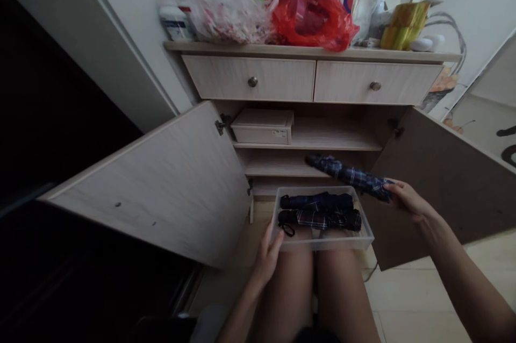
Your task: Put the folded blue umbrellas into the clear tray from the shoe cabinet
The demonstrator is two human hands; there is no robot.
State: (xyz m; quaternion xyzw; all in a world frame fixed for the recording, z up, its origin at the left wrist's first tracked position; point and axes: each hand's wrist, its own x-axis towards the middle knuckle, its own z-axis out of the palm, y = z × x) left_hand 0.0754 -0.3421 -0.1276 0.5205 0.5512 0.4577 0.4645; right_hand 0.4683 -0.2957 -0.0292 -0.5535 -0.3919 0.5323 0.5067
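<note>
Before the open cabinet (189,181), left hand (268,257) fingers gripping clear tray (322,243), right hand (407,200) fingers holding plaid umbrella (346,173).

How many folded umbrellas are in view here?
3. Two lie side by side in the clear tray on the person's lap: the rear umbrella and the front umbrella. The right hand holds the third umbrella above the tray. No others show.
</note>
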